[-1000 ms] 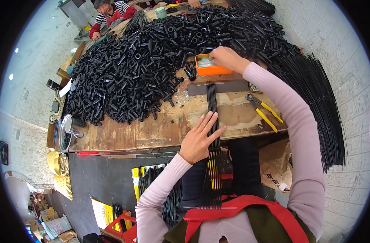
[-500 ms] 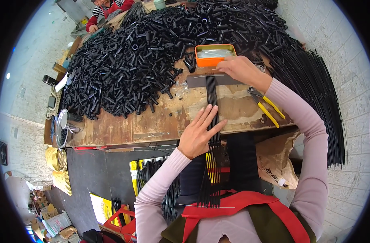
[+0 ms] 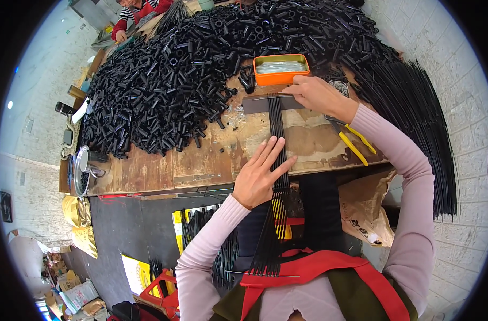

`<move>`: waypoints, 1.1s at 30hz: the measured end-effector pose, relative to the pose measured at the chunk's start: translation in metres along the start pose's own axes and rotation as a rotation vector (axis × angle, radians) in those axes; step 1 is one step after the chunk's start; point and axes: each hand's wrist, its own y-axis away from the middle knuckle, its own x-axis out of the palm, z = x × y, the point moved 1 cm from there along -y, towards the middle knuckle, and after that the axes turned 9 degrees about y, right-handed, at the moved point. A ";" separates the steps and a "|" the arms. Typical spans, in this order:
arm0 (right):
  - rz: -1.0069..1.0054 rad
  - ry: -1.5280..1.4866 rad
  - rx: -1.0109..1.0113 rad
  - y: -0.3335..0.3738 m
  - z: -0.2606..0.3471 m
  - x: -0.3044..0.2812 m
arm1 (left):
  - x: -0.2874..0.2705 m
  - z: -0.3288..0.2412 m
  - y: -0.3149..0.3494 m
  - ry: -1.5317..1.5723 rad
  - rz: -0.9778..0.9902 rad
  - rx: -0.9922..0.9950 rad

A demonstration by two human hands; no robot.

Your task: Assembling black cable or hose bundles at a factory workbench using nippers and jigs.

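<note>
A row of thin black rods (image 3: 276, 120) runs from the tabletop down over its front edge to my lap. My left hand (image 3: 259, 174) lies on the rods with its fingers stretched out. At their far ends, my right hand (image 3: 321, 97) pinches a thin metal rod (image 3: 261, 98) that lies crosswise to the row. Beneath these ends is a flat dark strip (image 3: 252, 106). Another thin metal rod (image 3: 234, 272) crosses the near ends over a red apron band (image 3: 319, 262). My right fingertips partly hide the upper metal rod.
An orange tin (image 3: 281, 79) holds thin metal rods. Yellow-handled pliers (image 3: 353, 147) lie to the right. A large heap of black tubular parts (image 3: 163, 91) covers the back of the table, with long black rods (image 3: 409, 112) at right. A co-worker's hand (image 3: 121, 36) shows far left.
My right hand has stayed near the far ends, its fingers slightly lower against the tin. The near ends of the black rods, with their metal rod, have swung left.
</note>
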 end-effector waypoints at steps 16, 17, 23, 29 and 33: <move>0.047 -0.153 0.014 -0.015 -0.011 0.001 | -0.001 -0.001 -0.001 0.041 -0.021 -0.002; 0.066 -0.153 0.027 -0.015 -0.010 -0.001 | -0.001 -0.001 0.000 0.040 -0.020 -0.004; 0.042 -0.126 -0.010 -0.018 -0.001 0.004 | 0.000 0.001 0.002 0.022 0.009 -0.011; 0.056 -0.308 0.079 -0.026 -0.005 0.007 | 0.001 0.000 -0.001 0.058 -0.026 -0.002; -0.030 -0.347 0.041 -0.020 -0.003 0.012 | 0.001 0.000 0.000 0.056 -0.015 -0.008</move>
